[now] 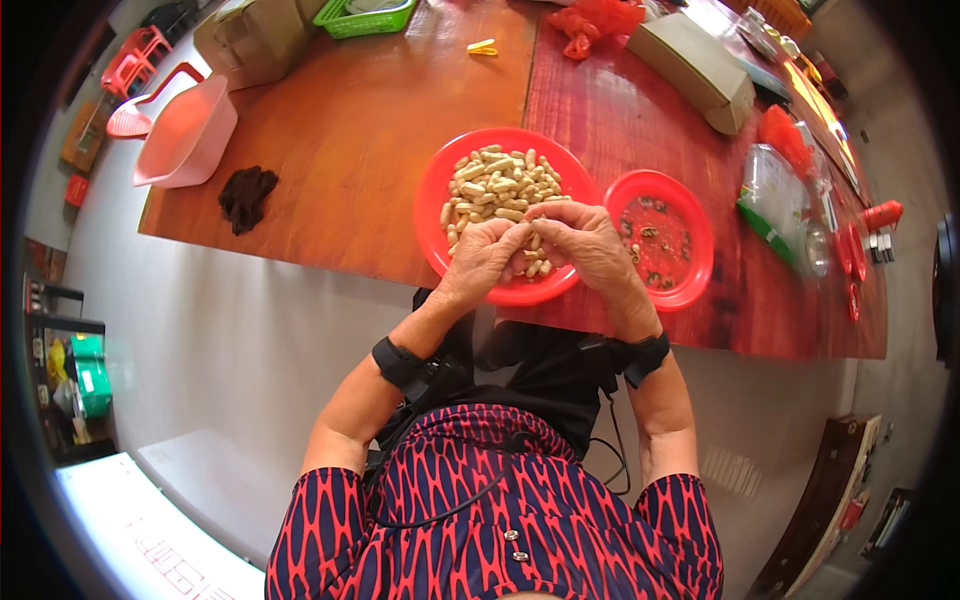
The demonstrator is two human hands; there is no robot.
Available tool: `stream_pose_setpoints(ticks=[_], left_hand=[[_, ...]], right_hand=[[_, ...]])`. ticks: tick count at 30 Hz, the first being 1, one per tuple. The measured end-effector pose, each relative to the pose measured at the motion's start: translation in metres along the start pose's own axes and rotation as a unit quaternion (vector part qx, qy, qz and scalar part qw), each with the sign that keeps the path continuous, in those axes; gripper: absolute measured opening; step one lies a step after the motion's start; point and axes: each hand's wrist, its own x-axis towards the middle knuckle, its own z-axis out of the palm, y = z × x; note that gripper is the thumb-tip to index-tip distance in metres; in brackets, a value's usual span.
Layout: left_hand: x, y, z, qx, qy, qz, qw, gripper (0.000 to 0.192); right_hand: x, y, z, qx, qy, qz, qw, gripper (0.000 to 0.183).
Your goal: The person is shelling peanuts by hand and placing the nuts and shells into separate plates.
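Observation:
A large red plastic plate (433, 244) lies at the table's near edge, heaped with unshelled peanuts (499, 180). Over its near right part, my left hand (484, 251) and my right hand (585, 236) meet, thumbs and fingertips pinched together on a peanut (534, 225) that is mostly hidden between them. Loose peanuts lie on the plate beneath my fingers. To the right, partly behind my right wrist, is a smaller red plate (702, 262) with a patterned bottom, holding a few pieces of peanut shell (649, 232).
A dark crumpled cloth (247, 199) and a pink plastic basin (187, 139) are at the left. Farther back are a cardboard box (259, 41), a green basket (367, 22) and a yellow clip (482, 48). A long carton (694, 67) and plastic bags (772, 199) lie at the right.

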Motion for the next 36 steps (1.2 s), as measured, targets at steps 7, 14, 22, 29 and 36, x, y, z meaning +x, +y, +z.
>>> stream_pose_setpoints(ticks=[7, 14, 22, 29, 36], left_hand=[[0.003, -0.003, 0.008, -0.035, 0.005, 0.009, 0.999, 0.035], [-0.003, -0.012, -0.006, -0.013, 0.03, 0.009, 0.999, 0.021], [-0.005, -0.013, -0.003, -0.006, 0.031, -0.011, 0.999, 0.017], [-0.009, -0.019, -0.01, -0.005, 0.053, -0.006, 0.999, 0.018], [-0.009, -0.023, -0.012, -0.023, 0.056, 0.0, 0.998, 0.017]], right_hand=[[-0.013, 0.001, -0.025, 0.127, 0.039, -0.006, 0.991, 0.015], [-0.044, -0.002, -0.091, 0.106, 0.163, -0.048, 0.98, 0.01], [-0.062, 0.026, -0.15, -0.087, 0.312, 0.003, 0.946, 0.011], [-0.061, 0.026, -0.153, -0.165, 0.345, -0.009, 0.924, 0.019], [-0.034, 0.023, -0.089, -0.326, 0.244, -0.131, 0.904, 0.016]])
